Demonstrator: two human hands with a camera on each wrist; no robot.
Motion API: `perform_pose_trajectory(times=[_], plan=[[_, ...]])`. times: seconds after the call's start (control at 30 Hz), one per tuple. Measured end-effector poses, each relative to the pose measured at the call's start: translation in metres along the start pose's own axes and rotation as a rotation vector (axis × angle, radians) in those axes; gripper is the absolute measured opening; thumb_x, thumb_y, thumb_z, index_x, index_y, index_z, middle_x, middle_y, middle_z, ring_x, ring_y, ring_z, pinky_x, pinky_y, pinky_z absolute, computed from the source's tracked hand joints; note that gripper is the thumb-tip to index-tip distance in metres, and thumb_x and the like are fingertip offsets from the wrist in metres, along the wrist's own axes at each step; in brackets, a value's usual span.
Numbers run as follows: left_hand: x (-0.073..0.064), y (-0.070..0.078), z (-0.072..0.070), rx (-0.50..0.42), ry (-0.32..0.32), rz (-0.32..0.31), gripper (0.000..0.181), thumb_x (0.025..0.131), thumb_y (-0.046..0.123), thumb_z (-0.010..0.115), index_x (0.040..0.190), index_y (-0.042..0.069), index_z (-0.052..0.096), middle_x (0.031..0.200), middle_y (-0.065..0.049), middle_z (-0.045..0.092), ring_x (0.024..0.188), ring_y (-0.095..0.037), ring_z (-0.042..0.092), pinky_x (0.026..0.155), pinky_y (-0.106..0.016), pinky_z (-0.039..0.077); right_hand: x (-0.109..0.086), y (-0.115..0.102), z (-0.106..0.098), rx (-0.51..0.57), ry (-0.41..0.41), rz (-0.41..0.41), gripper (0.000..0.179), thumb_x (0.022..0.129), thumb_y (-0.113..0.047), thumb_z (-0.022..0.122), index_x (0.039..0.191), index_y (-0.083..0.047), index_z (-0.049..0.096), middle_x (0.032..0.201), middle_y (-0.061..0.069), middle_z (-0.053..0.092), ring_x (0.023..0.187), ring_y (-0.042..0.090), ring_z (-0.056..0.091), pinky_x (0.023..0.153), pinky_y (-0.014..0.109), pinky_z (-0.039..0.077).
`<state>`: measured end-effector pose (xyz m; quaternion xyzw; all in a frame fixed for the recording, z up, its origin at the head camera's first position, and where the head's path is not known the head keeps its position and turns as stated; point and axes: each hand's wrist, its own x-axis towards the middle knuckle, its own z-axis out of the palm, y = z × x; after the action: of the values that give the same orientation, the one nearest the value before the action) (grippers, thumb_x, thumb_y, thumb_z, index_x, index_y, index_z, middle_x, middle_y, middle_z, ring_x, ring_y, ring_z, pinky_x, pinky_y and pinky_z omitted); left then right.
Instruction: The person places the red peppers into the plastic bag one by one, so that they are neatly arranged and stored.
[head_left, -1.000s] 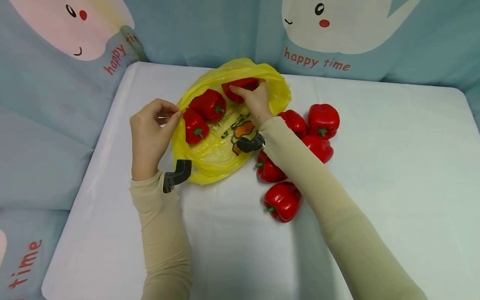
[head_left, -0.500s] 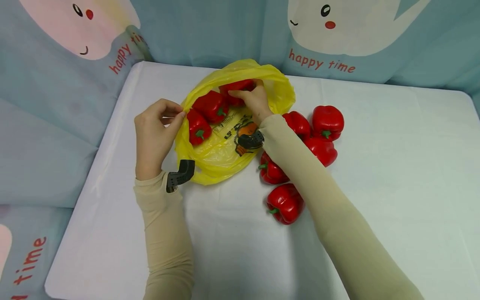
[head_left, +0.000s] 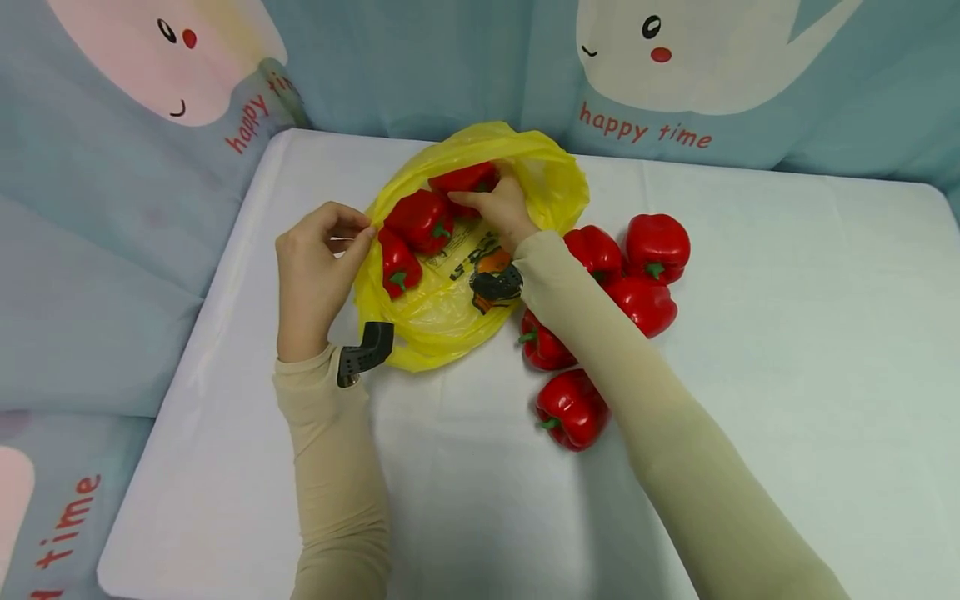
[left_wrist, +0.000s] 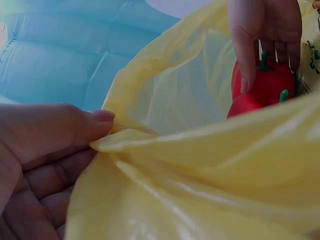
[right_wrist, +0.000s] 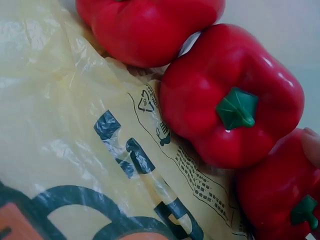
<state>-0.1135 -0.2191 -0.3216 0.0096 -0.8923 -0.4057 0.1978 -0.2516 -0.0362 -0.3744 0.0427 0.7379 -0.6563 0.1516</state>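
Right fingers (left_wrist: 293,55) around glossy, lobed pepper (head_left: 453,181) inside crinkled plastic bag (head_left: 435,321).

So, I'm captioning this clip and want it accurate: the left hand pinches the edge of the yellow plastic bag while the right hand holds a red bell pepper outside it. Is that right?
Not quite: the red bell pepper in the right hand is inside the yellow plastic bag, as the head view shows. The left hand does pinch its edge.
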Motion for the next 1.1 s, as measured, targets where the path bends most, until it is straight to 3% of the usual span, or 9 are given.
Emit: perform_pose_trajectory(times=[0.2,0.33,0.53,0.63,0.77,1.1], plan=[[-0.001,0.000,0.003,-0.004,0.001,0.004,0.013,0.089,0.009,0.067,0.092,-0.004,0.068,0.092,-0.013,0.068,0.083,-0.022,0.065,0.078,-0.026,0.054,-0.002,0.001,-0.003,-0.048,-0.005,-0.010,0.068,0.082,-0.014,0.075,0.139,-0.007,0.038,0.134,0.006,0.048,0.120,0.017,0.046,0.097,0.017,0.039],[-0.001,0.001,0.003,0.003,0.007,0.010,0.013,0.089,0.009,0.067,0.092,-0.004,0.068,0.092,-0.013,0.068,0.084,-0.022,0.066,0.078,-0.023,0.053,-0.007,-0.002,-0.009,-0.020,-0.038,-0.034,0.064,0.082,-0.010,0.074,0.137,-0.006,0.042,0.135,0.007,0.048,0.119,0.018,0.046,0.097,0.018,0.039],[0.000,0.001,0.002,0.009,0.009,0.009,0.015,0.089,0.011,0.066,0.092,-0.003,0.068,0.092,-0.013,0.068,0.084,-0.022,0.066,0.076,-0.017,0.051,-0.021,-0.010,-0.025,-0.038,-0.033,0.019,0.071,0.086,-0.015,0.069,0.146,-0.005,0.031,0.148,0.008,0.033,0.131,0.018,0.034,0.105,0.022,0.032],[0.000,0.002,0.001,0.011,0.009,0.001,0.015,0.089,0.011,0.066,0.093,-0.004,0.068,0.092,-0.014,0.068,0.085,-0.022,0.066,0.078,-0.023,0.053,-0.033,-0.015,-0.035,-0.045,-0.030,0.036,0.074,0.087,-0.018,0.069,0.148,-0.008,0.028,0.151,0.005,0.030,0.135,0.016,0.030,0.107,0.022,0.030],[0.000,0.001,0.001,0.023,0.007,-0.007,0.016,0.090,0.010,0.066,0.094,-0.005,0.068,0.093,-0.014,0.068,0.085,-0.023,0.066,0.079,-0.028,0.054,-0.052,-0.017,-0.052,0.035,-0.058,-0.020,0.070,0.088,-0.014,0.068,0.147,-0.006,0.031,0.149,0.005,0.034,0.135,0.017,0.032,0.107,0.024,0.031],[0.000,0.002,0.001,0.024,0.011,-0.017,0.017,0.090,0.011,0.066,0.094,-0.005,0.068,0.093,-0.014,0.068,0.086,-0.023,0.066,0.079,-0.020,0.052,-0.122,-0.011,-0.101,0.074,-0.108,-0.157,0.054,0.091,-0.007,0.061,0.141,-0.004,0.041,0.139,0.010,0.045,0.126,0.022,0.044,0.102,0.028,0.040]])
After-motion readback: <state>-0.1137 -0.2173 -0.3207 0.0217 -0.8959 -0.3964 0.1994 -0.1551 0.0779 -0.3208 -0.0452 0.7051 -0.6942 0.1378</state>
